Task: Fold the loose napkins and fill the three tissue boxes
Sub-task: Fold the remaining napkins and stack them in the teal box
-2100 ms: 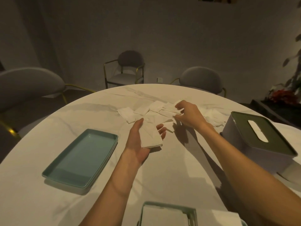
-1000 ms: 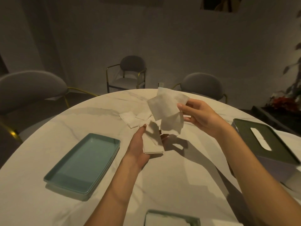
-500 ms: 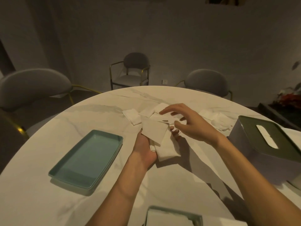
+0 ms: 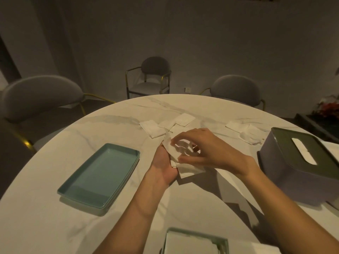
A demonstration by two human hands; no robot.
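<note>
Two hands mid-table (image 4: pixel 183 198) — left hand (image 4: pixel 164 165) cradles napkin stack (image 4: pixel 189 169) palm-up, right hand (image 4: pixel 207 150) fingers (image 4: pixel 180 137) curled, pinching top napkin (image 4: pixel 171 148) — tissue box (image 4: pixel 300 162) right.

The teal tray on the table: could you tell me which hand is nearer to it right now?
Left. The left hand lies palm up just right of the teal tray; the right hand reaches in from farther right.
</note>
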